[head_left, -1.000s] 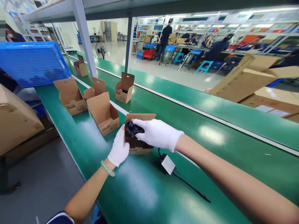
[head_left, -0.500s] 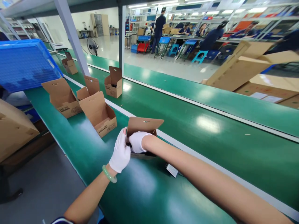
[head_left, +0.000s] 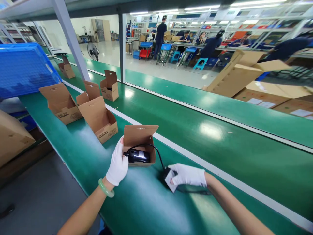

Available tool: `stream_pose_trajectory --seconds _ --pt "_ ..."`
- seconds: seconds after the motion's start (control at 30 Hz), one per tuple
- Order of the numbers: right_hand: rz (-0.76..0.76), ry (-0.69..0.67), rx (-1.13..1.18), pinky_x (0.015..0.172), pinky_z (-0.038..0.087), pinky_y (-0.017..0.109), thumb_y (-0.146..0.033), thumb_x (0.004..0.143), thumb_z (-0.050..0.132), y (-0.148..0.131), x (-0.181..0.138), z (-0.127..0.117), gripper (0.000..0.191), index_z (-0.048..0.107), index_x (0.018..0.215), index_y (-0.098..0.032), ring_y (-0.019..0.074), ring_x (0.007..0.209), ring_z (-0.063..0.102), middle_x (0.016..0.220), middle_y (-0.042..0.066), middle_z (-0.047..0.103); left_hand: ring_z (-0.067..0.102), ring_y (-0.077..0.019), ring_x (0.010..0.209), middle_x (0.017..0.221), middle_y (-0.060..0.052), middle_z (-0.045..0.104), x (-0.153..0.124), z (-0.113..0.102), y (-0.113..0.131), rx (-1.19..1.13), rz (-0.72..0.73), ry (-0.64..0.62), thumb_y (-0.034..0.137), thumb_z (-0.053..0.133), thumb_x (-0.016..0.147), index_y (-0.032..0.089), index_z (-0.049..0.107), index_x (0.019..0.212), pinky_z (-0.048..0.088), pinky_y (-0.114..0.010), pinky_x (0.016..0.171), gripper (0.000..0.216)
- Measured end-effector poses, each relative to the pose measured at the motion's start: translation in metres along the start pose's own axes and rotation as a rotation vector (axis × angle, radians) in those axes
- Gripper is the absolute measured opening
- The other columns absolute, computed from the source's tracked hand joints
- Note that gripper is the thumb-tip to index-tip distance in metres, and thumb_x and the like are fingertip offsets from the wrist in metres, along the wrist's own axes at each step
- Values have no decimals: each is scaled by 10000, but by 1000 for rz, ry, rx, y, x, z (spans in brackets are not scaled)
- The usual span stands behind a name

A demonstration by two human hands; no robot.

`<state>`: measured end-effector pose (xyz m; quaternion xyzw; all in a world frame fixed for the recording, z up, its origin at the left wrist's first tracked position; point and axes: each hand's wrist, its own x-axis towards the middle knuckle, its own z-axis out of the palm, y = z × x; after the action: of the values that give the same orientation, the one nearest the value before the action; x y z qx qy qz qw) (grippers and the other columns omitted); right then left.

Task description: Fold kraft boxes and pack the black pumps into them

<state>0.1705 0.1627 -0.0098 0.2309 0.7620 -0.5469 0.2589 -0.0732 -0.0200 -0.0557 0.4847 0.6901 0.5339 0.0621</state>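
Note:
An open cardboard box [head_left: 140,164] stands on the green bench with its lid flap raised. Inside lies a shiny black cylindrical device [head_left: 139,156] with a white label. My left hand [head_left: 117,164], white-gloved, grips the box's left side, thumb at the wall's edge. My right hand [head_left: 187,175], also gloved, is closed on a black power adapter [head_left: 168,179] with a white label, just above the bench to the right of the box. A black cord [head_left: 160,156] runs from the device over the box's right wall to the adapter. More cable, blurred, trails below the right hand.
Several open boxes stand to the left, the nearest box [head_left: 107,132] marked DC-58. A blue crate [head_left: 26,70] rests at the far left. A metal post [head_left: 122,49] rises at the belt [head_left: 181,120]. Large cartons [head_left: 269,93] and seated co-workers are beyond.
My right hand has come out of the box and moved right, taking hold of the adapter that lay on the bench. The black device now shows inside. My left hand still holds the box.

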Motion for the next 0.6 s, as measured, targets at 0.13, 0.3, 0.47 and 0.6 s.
stream_pose_trajectory --seconds 0.13,0.3,0.47,0.6 --pt "-165 -323 172 591 469 262 -666 561 776 -23 -23 39 610 697 781 -103 156 620 579 685 42 638 363 -256 1423 1543 -88 381 -1 2 -1 0 -12 23 75 410 797 188 282 1497 293 -432 1218 721" --pt "-466 25 458 481 377 234 -800 569 714 -69 -55 52 687 618 681 -129 119 494 484 526 11 556 354 -238 1429 1543 -91 378 -5 5 1 32 16 50 51 383 800 184 273 1498 293 -421 1219 719" --pt "-413 981 707 505 420 253 -639 772 646 -101 -17 46 464 589 797 -180 131 492 481 562 -10 563 355 -247 1429 1544 -79 377 -10 9 1 40 5 80 79 397 840 218 276 1500 292 -452 1219 685" --pt "-320 1288 29 727 509 336 -354 851 551 -105 17 35 330 608 1135 -196 225 799 651 967 67 702 365 -258 1423 1544 -94 375 -11 10 -1 67 47 92 86 402 854 227 256 1505 326 -470 1201 682"
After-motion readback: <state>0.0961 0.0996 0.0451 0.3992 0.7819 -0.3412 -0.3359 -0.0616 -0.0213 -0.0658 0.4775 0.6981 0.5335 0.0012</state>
